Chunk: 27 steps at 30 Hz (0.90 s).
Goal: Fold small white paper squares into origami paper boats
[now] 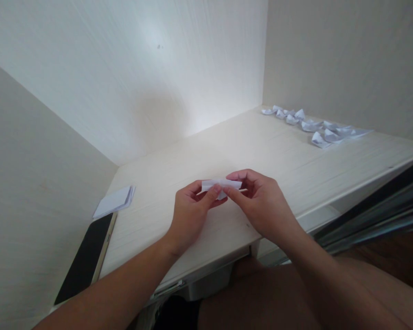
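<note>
Above the near part of the desk, a small piece of folded white paper (213, 184) is pinched between both hands. My left hand (194, 206) grips its left half, thumb on the near face and fingers behind. On the right half, my right hand (256, 195) presses with its thumb, while the index finger lies along the top edge. The two thumbs almost meet at the paper's middle. A short flap of the paper hangs below the thumbs. Parts of the fingers behind the paper are hidden.
Several folded white paper boats (309, 123) stand in rows at the back right, near the side wall. At the left lie a stack of white paper sheets (113, 201) and a dark flat device (86, 256). Pale panels (206, 59) enclose the desk (151, 183).
</note>
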Available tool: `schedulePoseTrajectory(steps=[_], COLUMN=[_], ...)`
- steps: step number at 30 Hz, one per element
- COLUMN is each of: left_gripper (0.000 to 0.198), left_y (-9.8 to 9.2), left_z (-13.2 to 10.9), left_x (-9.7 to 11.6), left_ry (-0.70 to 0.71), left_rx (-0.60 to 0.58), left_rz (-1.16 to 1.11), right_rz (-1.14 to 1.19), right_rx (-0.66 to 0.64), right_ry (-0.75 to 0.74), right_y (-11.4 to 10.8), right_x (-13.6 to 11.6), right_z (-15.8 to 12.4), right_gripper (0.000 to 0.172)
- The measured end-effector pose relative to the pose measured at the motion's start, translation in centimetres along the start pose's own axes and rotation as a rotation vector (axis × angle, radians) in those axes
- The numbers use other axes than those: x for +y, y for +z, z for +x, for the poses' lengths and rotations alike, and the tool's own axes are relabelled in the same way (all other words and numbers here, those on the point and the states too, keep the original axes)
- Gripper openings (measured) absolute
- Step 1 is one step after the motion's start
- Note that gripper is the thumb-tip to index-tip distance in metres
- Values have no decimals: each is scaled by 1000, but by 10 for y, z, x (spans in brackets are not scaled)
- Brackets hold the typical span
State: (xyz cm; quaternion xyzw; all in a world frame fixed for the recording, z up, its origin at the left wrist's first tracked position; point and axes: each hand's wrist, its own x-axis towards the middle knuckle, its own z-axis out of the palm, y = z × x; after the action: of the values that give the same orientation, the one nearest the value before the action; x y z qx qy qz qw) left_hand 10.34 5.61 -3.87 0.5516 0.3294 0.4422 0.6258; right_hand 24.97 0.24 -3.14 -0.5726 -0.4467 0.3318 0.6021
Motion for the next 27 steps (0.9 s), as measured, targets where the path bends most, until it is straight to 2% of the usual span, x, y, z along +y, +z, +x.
schedulePoseTrajectory(steps=[5,8,15,22,27], left_gripper=[21,24,26,26,24], left_y=[0,0,1,1,-1], left_z=[1,1,2,6,4], left_x=[4,5,6,7,4], left_ry=[-85,-97,-111,-122,-57], left_rx=[25,31,22,14,-7], left_rz=[-69,-67,-112,-212,-127], right_rz=[-54,-63,48,165,120], right_rx=[9,-3,-142,-132,-81], right_ry=[4,16,61,16,-22], right_y=[-3,-5,-13,-10,-6], right_x=[1,3,8,4,0], right_z=[2,5,8,4,1], right_gripper=[16,18,24,13,7])
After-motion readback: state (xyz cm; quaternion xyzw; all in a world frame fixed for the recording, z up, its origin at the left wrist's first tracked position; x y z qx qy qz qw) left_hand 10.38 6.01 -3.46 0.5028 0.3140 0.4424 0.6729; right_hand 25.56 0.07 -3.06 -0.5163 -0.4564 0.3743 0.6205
